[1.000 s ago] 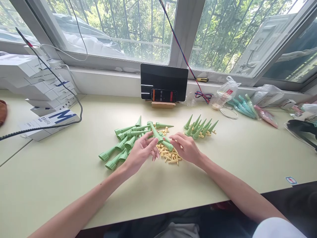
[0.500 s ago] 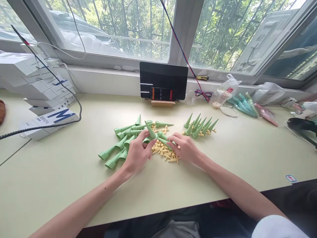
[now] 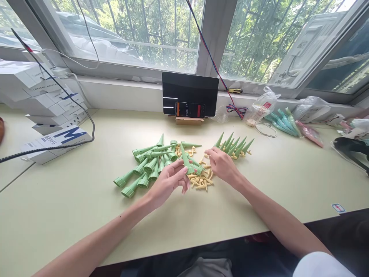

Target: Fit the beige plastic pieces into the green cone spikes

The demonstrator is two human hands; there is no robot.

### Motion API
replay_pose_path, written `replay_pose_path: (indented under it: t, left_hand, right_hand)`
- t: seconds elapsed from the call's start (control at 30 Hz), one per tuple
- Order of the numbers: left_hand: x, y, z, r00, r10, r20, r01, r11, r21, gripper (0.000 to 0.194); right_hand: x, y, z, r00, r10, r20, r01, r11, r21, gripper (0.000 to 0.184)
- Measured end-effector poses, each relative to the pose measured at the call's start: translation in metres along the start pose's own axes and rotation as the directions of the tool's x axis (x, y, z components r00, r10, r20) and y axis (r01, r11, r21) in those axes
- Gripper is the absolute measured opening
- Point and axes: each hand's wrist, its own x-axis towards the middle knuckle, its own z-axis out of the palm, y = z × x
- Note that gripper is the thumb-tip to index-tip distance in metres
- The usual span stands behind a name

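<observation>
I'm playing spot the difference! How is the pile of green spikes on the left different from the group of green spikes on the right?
The left pile is jumbled, while the right group is lined up more neatly. Most spikes in the left pile lie down; those in the right group point up. The left pile shows open wide ends; the right group has yellow pegs at its bottoms. Both have green spikes with thin tips.

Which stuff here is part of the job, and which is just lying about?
Job in hand:
- green cone in the left hand
- pile of green cones
- yellow pieces near the right hand
- standing green cones

Seemingly unrelated:
- white boxes
- tablet
- plastic bag
- coiled cable
</observation>
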Motion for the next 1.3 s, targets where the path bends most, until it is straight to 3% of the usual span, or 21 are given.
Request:
replay_pose_path:
  t: [0.17, 0.57, 0.77, 1.0, 1.3]
  left_hand:
    - [0.001, -0.003, -0.001, 0.995, -0.061, 0.079, 0.073, 0.985, -0.155, 0.034]
    - [0.000, -0.003, -0.001, 0.996, -0.058, 0.072, 0.070, 0.982, -0.177, 0.033]
    - [0.000, -0.002, 0.001, 0.995, -0.061, 0.076, 0.074, 0.980, -0.184, 0.030]
    - [0.000, -0.001, 0.002, 0.996, -0.067, 0.066, 0.078, 0.981, -0.178, 0.030]
    - [-0.001, -0.002, 0.002, 0.995, -0.070, 0.073, 0.081, 0.985, -0.153, 0.030]
  right_hand:
    - [0.000, -0.002, -0.003, 0.996, 0.076, 0.042, -0.074, 0.996, -0.053, 0.033]
    - [0.002, -0.008, -0.005, 0.919, 0.345, 0.189, -0.269, 0.902, -0.339, 0.022]
    - [0.002, -0.009, -0.003, 0.911, 0.359, 0.202, -0.288, 0.906, -0.310, 0.027]
    - [-0.002, -0.014, -0.003, 0.955, 0.254, 0.155, -0.227, 0.959, -0.171, 0.036]
    - [0.000, -0.015, -0.005, 0.911, 0.375, 0.172, -0.321, 0.906, -0.277, 0.040]
